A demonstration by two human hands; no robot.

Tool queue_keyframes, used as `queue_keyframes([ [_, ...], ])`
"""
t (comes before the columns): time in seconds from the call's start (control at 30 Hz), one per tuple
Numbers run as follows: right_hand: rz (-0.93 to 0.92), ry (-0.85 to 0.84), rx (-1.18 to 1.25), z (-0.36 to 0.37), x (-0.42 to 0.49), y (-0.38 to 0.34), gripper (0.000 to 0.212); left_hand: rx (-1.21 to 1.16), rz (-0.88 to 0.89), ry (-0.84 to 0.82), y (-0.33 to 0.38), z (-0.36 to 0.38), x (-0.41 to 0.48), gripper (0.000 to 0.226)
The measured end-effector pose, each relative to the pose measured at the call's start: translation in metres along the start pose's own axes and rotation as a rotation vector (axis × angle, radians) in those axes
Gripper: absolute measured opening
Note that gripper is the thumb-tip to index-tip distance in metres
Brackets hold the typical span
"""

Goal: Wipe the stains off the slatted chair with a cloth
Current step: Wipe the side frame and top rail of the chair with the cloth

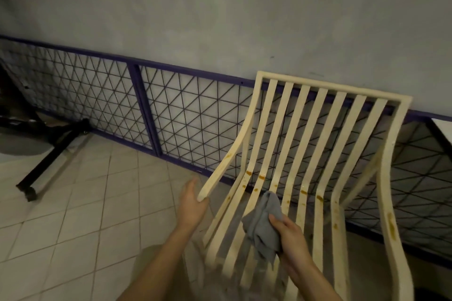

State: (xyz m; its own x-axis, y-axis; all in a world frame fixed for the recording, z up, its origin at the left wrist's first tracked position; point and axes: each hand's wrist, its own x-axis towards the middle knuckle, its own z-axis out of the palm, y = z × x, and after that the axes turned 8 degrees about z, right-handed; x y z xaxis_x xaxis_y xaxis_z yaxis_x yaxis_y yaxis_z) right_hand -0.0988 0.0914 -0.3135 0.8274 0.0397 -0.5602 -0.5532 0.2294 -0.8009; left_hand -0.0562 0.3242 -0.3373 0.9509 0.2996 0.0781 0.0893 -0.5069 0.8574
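Note:
A cream slatted chair stands against the wall at the right. Brown stains dot the slats near the bend of the seat, and a long one runs down the right armrest. My right hand grips a crumpled grey cloth over the middle seat slats, the cloth's upper tip touching a slat just below the stains. My left hand is at the front end of the left armrest, palm under its tip, fingers relaxed.
A purple-framed wire mesh panel leans along the grey wall behind the chair. A black wheeled stand base lies on the tiled floor at the left. A white-topped surface edge shows at the far right.

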Motion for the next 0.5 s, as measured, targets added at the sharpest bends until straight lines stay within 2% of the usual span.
queue_keyframes([
  [0.1,0.029,0.005,0.010,-0.002,-0.025,0.015,0.025,-0.001,-0.102,-0.177,-0.008,0.008,-0.004,0.051],
  [0.23,0.052,0.054,0.027,-0.011,-0.046,0.028,0.027,0.032,-0.141,-0.145,-0.009,0.010,-0.008,0.041],
  [0.37,-0.091,0.080,-0.111,-0.001,-0.045,0.020,0.024,0.064,-0.142,-0.189,-0.015,0.014,-0.005,0.042],
  [0.5,-0.231,0.019,-0.367,0.033,-0.021,-0.001,0.019,0.075,-0.159,-0.258,-0.024,0.016,0.011,0.040],
])
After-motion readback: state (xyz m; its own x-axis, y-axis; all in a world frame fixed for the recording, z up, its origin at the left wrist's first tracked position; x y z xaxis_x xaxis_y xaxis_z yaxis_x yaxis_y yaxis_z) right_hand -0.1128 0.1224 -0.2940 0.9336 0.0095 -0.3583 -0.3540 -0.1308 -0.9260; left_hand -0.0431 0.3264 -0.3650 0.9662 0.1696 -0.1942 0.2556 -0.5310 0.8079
